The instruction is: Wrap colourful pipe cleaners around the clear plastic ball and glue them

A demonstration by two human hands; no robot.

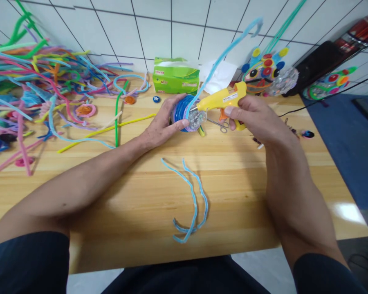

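Note:
My left hand is wrapped round a clear plastic bottle whose body is wound with blue and purple pipe cleaners. A light blue pipe cleaner rises from the wound part and curls over at its top. In my right hand is a yellow glue gun, a finger by its orange trigger. Its nozzle points at the bottle beside the light blue strand; whether it touches I cannot tell. Scissors lie partly hidden behind the bottle. Two bent light blue pipe cleaners lie on the table in front.
Loose pipe cleaners are heaped at the left. A green tissue pack and a blue button lie near the tiled wall. Decorated bottles and a black cable are at the right. The table's front edge is close to my body.

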